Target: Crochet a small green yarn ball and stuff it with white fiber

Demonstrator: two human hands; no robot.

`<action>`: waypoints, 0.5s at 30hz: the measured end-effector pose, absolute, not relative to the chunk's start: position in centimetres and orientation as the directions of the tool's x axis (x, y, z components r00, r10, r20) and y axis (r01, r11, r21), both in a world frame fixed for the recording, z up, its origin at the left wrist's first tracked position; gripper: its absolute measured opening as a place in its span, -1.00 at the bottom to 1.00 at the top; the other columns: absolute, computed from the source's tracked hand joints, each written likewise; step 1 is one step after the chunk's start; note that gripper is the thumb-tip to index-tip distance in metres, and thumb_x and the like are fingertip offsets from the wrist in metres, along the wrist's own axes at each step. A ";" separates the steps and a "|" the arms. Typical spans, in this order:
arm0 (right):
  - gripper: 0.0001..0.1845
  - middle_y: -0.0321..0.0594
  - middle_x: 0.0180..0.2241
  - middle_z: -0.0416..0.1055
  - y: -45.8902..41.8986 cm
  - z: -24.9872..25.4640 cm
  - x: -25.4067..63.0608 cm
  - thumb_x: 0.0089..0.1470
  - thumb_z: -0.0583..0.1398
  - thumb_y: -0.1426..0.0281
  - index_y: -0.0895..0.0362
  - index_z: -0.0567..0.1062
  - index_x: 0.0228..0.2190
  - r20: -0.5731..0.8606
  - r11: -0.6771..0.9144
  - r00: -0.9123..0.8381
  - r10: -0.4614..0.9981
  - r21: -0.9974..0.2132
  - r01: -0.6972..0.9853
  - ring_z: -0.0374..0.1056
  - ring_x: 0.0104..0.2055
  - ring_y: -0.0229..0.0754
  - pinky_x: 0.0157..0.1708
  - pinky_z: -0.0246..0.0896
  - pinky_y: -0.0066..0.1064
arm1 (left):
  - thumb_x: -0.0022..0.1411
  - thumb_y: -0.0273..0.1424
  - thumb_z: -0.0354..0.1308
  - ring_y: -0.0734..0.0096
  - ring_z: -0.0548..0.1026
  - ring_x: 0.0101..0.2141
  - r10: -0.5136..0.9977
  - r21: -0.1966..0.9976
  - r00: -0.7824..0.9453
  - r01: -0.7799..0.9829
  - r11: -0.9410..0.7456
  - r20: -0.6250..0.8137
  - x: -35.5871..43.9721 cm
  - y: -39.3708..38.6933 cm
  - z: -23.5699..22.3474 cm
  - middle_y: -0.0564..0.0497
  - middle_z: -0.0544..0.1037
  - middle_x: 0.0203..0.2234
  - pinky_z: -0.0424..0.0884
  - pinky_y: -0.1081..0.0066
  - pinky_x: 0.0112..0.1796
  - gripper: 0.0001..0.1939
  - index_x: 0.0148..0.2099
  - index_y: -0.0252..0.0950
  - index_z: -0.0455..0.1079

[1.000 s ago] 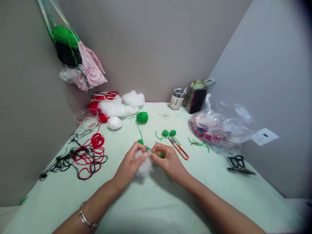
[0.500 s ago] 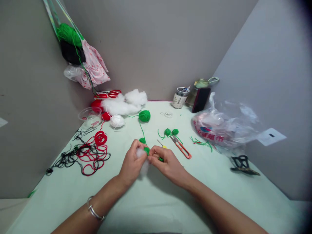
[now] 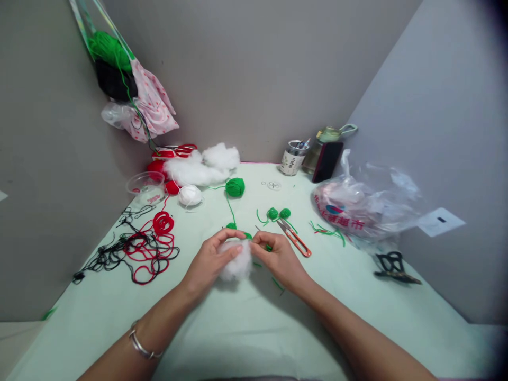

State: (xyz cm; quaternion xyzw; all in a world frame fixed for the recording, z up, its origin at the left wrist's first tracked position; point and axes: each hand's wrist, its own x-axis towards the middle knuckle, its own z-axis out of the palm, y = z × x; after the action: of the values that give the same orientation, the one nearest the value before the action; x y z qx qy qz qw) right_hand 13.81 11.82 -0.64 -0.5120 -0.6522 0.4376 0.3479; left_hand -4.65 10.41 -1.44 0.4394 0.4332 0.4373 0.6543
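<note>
My left hand is closed on a tuft of white fiberfill stuffing, with the thumb pressed over it. Against the tuft's right side, my right hand has its fingers pinched together. A small green crocheted piece shows between the two hands, mostly covered by fingers. Green yarn also shows by the right fingers. Just behind the left fingers lies another bit of green work, joined by a strand to a green yarn ball. Orange-handled thread snips lie to the right, beside small green crocheted balls.
More white stuffing lies at the back left, near a white yarn ball. Tangled black and red yarn spreads at left. On the right are a plastic bag, a phone and a black hair claw. A pen tin stands behind.
The white tuft now shows larger and rounder between my hands. My left fingers have opened out around it, and my right hand has shifted slightly up and right.
</note>
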 end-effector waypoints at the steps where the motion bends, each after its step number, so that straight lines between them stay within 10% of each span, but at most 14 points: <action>1: -0.69 -0.39 -0.60 0.14 11.8 -0.6 13.8 0.09 0.17 0.25 0.09 0.30 -0.60 0.000 0.091 -0.246 0.969 -0.929 0.359 0.07 -0.48 -0.28 -0.45 -0.06 -0.42 | 0.14 -0.21 0.42 0.47 0.41 -0.45 0.957 0.960 0.232 -0.178 0.216 -0.173 -4.5 10.4 -1.6 0.06 0.55 -0.34 0.33 0.52 -0.43 -0.61 -0.03 -0.24 0.48; 15: -0.70 -0.39 -0.54 0.18 10.5 0.2 13.8 0.33 0.05 0.26 0.08 0.29 -0.45 0.068 0.294 -0.439 0.896 -0.830 0.473 0.10 -0.47 -0.26 -0.40 -0.07 -0.40 | 0.15 -0.32 0.25 0.39 0.38 -0.38 0.995 1.000 0.103 0.012 0.016 -0.018 -4.3 10.7 -2.3 0.08 0.46 -0.36 0.30 0.43 -0.33 -0.82 -0.28 -0.23 0.30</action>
State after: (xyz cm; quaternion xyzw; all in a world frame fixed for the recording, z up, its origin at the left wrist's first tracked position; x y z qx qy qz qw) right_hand 13.80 10.53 0.23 -0.4527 -0.7560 0.3845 0.2751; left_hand -4.32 10.74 -2.29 0.5237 0.4807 0.4665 0.5264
